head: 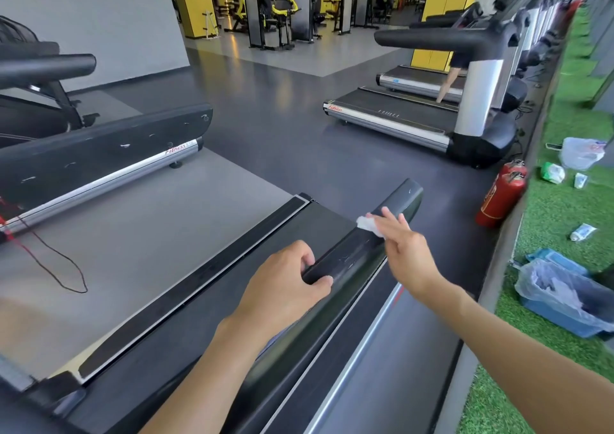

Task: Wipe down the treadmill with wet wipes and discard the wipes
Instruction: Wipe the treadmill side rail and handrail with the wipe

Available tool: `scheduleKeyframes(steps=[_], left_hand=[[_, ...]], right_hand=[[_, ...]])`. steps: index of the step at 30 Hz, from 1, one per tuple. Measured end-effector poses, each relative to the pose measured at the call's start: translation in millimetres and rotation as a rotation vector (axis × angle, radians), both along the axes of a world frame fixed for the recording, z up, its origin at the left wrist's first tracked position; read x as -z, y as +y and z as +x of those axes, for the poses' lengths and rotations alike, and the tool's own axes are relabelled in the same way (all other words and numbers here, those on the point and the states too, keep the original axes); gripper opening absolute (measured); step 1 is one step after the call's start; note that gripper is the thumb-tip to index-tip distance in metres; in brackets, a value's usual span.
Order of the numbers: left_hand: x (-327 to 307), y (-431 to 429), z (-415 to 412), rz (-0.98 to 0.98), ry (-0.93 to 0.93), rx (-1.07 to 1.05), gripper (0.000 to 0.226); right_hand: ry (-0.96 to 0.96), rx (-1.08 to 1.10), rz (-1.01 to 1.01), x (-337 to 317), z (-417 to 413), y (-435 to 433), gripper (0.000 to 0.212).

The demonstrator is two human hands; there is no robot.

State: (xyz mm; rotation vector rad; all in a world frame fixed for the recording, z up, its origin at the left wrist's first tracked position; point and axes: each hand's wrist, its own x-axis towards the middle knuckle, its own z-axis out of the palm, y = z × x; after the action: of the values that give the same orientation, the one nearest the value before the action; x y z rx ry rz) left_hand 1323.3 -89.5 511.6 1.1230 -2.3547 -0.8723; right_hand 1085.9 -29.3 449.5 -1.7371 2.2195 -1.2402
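White wet wipe (369,225) lies pressed under the flat-fingered right hand (403,247) at frame centre, scrubbing the black handrail (352,261) that the left hand (289,284) grips for bracing.

Handrail (352,261): glossy black plastic, finely scratched. Wipe (368,226): white, crumpled, soft and cloth-like. Side trim (362,350): brushed silver metal. Bin (561,317): blue plastic, lined with thin clear film.
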Motion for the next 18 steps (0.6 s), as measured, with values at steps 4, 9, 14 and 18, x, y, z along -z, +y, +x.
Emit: scheduleKeyframes(steps=[4,9,14,18], left_hand=[[2,-2,-3,-0.023,-0.025,-0.004,0.029],[2,-5,-7,-0.009,-0.055,0.003,0.029],[4,-9,-8,0.014,-0.053,0.015,0.030],[5,-8,-7,0.019,-0.052,0.016,0.031]], right_hand=[[-0.217,0.025,-0.086,-22,26,6,0.053],[0.240,-0.315,-0.112,5,54,15,0.075],[0.388,-0.295,-0.062,3,28,7,0.085],[0.260,-0.143,-0.020,6,-4,-7,0.083]])
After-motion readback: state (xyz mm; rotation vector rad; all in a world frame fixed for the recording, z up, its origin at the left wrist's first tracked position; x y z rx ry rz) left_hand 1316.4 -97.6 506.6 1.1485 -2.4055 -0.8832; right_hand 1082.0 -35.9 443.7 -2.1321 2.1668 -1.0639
